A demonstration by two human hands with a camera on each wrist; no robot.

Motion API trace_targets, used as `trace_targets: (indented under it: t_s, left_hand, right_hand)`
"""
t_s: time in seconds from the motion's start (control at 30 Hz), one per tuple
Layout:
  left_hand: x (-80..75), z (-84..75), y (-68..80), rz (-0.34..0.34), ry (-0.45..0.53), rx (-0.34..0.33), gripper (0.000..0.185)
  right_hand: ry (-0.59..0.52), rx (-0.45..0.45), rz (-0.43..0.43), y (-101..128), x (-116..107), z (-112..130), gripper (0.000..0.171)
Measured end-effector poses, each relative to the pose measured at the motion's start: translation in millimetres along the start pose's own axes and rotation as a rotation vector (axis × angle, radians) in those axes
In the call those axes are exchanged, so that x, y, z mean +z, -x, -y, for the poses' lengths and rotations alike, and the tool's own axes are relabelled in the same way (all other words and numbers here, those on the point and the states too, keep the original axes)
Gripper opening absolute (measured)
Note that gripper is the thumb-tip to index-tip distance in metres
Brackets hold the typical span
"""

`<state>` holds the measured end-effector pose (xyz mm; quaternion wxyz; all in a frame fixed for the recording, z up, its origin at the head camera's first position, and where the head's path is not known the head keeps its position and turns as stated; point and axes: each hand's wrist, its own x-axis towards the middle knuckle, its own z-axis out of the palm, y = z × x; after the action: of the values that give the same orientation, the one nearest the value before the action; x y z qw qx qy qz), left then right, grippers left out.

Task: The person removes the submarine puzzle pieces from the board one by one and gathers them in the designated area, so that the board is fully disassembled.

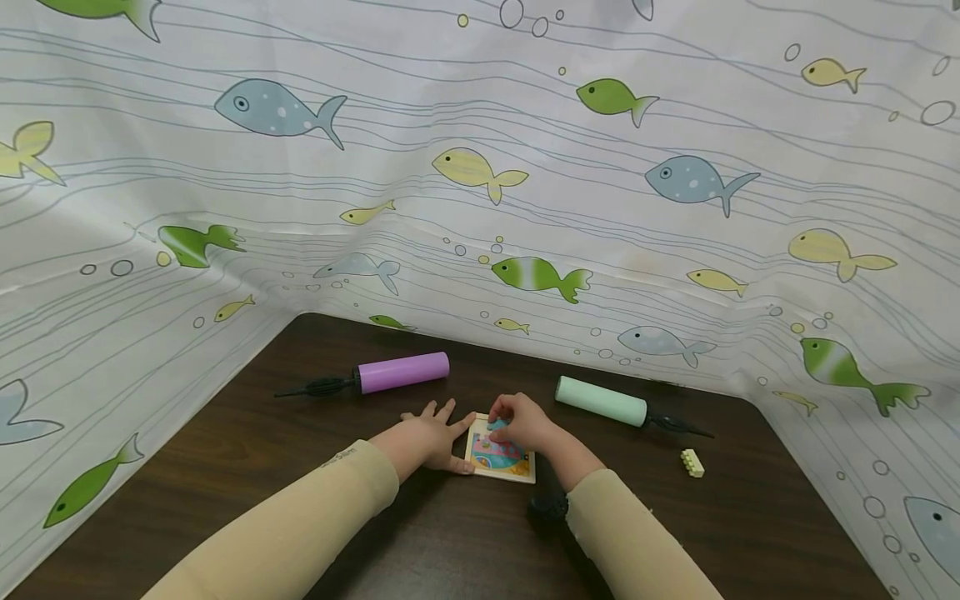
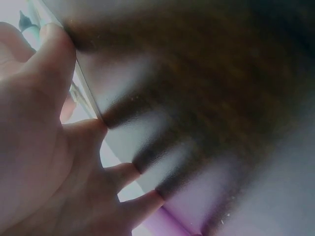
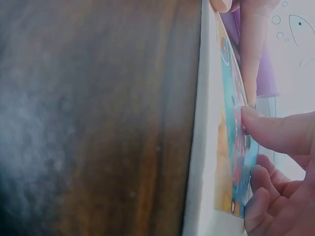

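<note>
A small wooden-framed picture puzzle (image 1: 501, 476) lies flat on the table, with blue, pink and orange printing. My left hand (image 1: 426, 439) is spread on the tabletop at its left side, thumb and forefinger against the frame's edge. In the left wrist view the fingers (image 2: 140, 209) are straight, their tips down on the dark surface. Over the puzzle's upper part, my right hand (image 1: 528, 427) pinches a small blue puzzle piece (image 1: 497, 425) between thumb and fingers. From the right wrist, the thumb (image 3: 280, 132) is at the printed surface and the other fingers are curled; the piece is mostly hidden there.
A purple hand pump (image 1: 403, 372) lies behind my left hand, its black end to the left. The mint-green hand pump (image 1: 602, 402) lies behind and right of my right hand. A pale yellow toy brick (image 1: 692, 463) sits farther right. Fish-printed sheeting (image 1: 420, 108) encloses the table.
</note>
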<state>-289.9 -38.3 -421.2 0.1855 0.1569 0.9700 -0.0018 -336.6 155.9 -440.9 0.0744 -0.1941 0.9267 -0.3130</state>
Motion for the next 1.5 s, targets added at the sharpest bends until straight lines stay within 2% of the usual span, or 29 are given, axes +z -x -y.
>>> trace_targets:
  t_s: [0.17,0.37,0.63,0.93,1.27,1.5]
  left_hand:
    - [-0.3,0.2,1.2,-0.007,0.001,0.0,0.091]
    - [-0.7,0.0,1.8,-0.011,0.002,0.003,0.091]
    - [-0.5,-0.5,1.6,-0.007,0.003,-0.003,0.091]
    - [-0.3,-0.2,0.9,-0.005,0.003,-0.003,0.091]
    - [0.2,-0.3,-0.7,-0.011,0.004,0.006,0.092]
    - [-1.4,-1.0,2.4,-0.01,0.011,-0.001,0.091]
  right_hand:
    - [-0.044,0.033,-0.012,0.5,-0.3,-2.3,0.027]
    - [-0.093,0.021,-0.015,-0.4,-2.1,-10.2,0.007]
    - [-0.109,0.032,-0.025,0.2,-4.6,-11.5,0.006]
    - [-0.202,0.021,-0.031,1.6,-7.2,-10.7,0.007]
    - [-0.298,0.064,-0.07,4.1,-9.9,-10.9,0.005]
    - [-0.359,0.078,-0.073,11.6,-25.6,-15.1,0.01]
